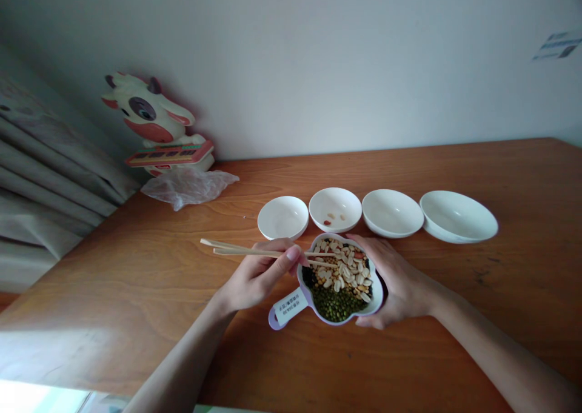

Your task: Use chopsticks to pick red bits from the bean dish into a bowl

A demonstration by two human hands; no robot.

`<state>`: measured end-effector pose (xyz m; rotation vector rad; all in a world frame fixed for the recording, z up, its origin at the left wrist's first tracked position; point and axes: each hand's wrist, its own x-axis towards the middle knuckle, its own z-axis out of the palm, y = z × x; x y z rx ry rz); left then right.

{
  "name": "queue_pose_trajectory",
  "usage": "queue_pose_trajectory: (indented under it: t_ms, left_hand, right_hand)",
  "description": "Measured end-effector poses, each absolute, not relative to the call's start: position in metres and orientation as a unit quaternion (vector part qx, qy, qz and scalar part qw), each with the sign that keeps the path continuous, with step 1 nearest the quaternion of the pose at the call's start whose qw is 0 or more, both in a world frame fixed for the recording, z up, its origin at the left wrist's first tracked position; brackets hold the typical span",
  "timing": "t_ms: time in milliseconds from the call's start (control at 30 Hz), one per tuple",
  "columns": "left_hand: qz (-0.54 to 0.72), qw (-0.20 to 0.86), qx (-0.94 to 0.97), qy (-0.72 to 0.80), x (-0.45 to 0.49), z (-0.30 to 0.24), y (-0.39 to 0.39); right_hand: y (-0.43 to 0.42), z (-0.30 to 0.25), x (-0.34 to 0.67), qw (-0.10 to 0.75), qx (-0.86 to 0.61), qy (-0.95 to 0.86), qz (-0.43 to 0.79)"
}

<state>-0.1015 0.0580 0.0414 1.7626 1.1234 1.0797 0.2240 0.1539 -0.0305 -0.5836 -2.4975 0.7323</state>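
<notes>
My left hand (pixel 266 272) is closed on a pair of wooden chopsticks (pixel 240 250). Their tips reach in among the pale peanut halves (pixel 350 268) in a lilac-rimmed, white-lined bowl with a handle (pixel 275 317). Green mung beans (pixel 337 304) fill the near side of this bowl, with yellow and dark grains partly covered by the peanuts. Around the bowl's right side wraps my right hand (pixel 398 282), some of its fingers hidden behind the wall. Whether the tips pinch a peanut I cannot tell.
Several white bowls stand in a row behind; the second from left (pixel 336 198) has a few peanut pieces inside. On the wooden table (pixel 113 292), a cow-shaped toy keyboard (pixel 159 128) and a clear plastic bag (pixel 191 185) sit at the back left. A grey curtain (pixel 50 176) hangs at left.
</notes>
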Motion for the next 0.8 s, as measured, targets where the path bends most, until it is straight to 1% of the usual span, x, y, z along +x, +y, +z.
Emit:
queue_pose_trajectory:
  t_ms: [67, 133, 300, 400, 533, 800]
  left_hand:
    - [0.420, 0.421, 0.679, 0.430, -0.100, 0.043, 0.057]
    - [0.415, 0.436, 0.673, 0.430, -0.100, 0.042, 0.057]
    - [0.433, 0.395, 0.658, 0.474, -0.105, 0.034, 0.056]
    - [0.431, 0.395, 0.642, 0.495, -0.106, 0.032, 0.057]
    - [0.413, 0.401, 0.657, 0.487, -0.102, 0.033, 0.057]
    - [0.437, 0.394, 0.628, 0.509, -0.103, 0.038, 0.054]
  right_hand:
    - [0.154, -0.031, 0.224, 0.233, -0.213, -0.910, 0.269]
    - [0.154, -0.032, 0.224, 0.234, -0.214, -0.909, 0.269]
    - [0.154, -0.031, 0.224, 0.235, -0.214, -0.912, 0.258]
    - [0.154, -0.031, 0.224, 0.236, -0.215, -0.911, 0.260]
    - [0.154, -0.032, 0.224, 0.238, -0.218, -0.910, 0.260]
    - [0.154, -0.030, 0.224, 0.241, -0.212, -0.910, 0.263]
